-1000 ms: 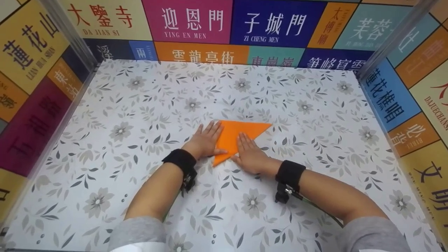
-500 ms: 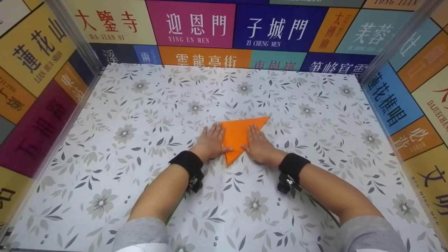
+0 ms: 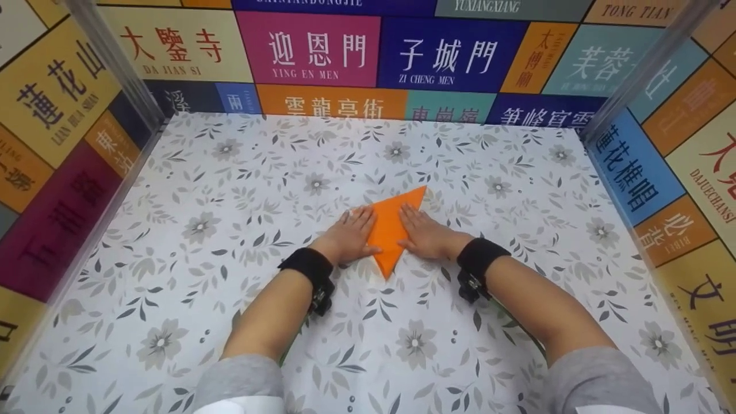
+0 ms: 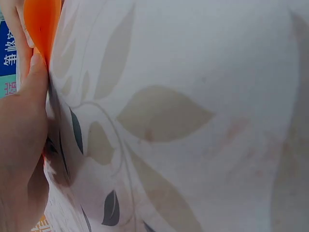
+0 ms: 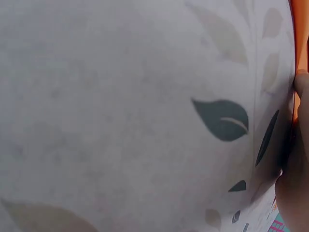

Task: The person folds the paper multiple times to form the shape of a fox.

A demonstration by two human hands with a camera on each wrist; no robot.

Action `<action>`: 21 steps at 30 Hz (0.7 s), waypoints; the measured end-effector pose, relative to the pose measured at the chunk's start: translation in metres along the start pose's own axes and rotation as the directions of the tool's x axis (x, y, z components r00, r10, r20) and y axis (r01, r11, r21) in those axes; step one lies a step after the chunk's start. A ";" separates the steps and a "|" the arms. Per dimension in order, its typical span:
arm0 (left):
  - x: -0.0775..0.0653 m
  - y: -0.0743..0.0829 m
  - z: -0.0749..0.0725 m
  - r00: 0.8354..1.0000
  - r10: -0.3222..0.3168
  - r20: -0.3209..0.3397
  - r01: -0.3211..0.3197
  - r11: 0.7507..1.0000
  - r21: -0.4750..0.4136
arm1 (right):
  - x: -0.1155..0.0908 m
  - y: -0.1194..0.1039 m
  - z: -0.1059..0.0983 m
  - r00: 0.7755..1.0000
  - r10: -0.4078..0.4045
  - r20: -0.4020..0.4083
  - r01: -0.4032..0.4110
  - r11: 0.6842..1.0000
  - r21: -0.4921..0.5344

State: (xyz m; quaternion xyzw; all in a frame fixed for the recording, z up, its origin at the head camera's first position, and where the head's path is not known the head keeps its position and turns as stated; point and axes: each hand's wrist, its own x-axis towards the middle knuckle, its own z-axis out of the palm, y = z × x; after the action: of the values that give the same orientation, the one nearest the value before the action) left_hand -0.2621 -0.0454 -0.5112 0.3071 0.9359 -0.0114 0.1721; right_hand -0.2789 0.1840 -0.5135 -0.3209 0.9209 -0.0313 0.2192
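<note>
A folded orange sheet of paper (image 3: 388, 230), triangular in outline, lies on the patterned tabletop in the head view. One corner points up and right, another toward the person. My left hand (image 3: 349, 234) rests on its left edge with straight fingers, the thumb on the paper's lower part. Across from it, my right hand (image 3: 425, 233) lies on the right edge, fingers extended. In the left wrist view, the paper (image 4: 42, 24) shows beyond the left thumb. Only a sliver of the paper (image 5: 301, 38) appears in the right wrist view beside the right hand (image 5: 295, 159).
The table (image 3: 253, 322) wears a white cover with grey leaves and flowers. Panels with printed signs (image 3: 310, 49) stand along its back and both sides. Each wrist carries a black strap (image 3: 307, 267) with a small camera.
The paper has turned counterclockwise, its near corner swinging right and its far corner shifting up and left. The right hand has moved up along the right edge. Both hands stay on the paper.
</note>
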 end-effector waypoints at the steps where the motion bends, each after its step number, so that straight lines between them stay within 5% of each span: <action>1: 0.001 -0.001 0.001 1.000 0.006 -0.007 -0.006 1.000 -0.004 | 0.001 0.001 -0.001 1.000 -0.010 0.004 0.010 1.000 -0.004; 7: 0.007 -0.004 0.003 0.998 0.042 -0.048 -0.043 0.999 -0.022 | 0.003 0.005 -0.005 0.999 -0.047 0.019 0.048 0.998 -0.046; 21: 0.007 -0.002 -0.002 0.998 0.070 0.001 -0.070 0.997 0.023 | 0.004 0.007 0.001 1.000 -0.012 0.007 0.013 0.999 -0.049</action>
State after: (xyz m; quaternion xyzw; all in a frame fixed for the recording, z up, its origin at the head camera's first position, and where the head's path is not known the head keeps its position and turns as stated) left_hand -0.2690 -0.0433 -0.5118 0.3415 0.9244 -0.0162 0.1691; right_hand -0.2852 0.1871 -0.5174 -0.3320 0.9186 -0.0089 0.2141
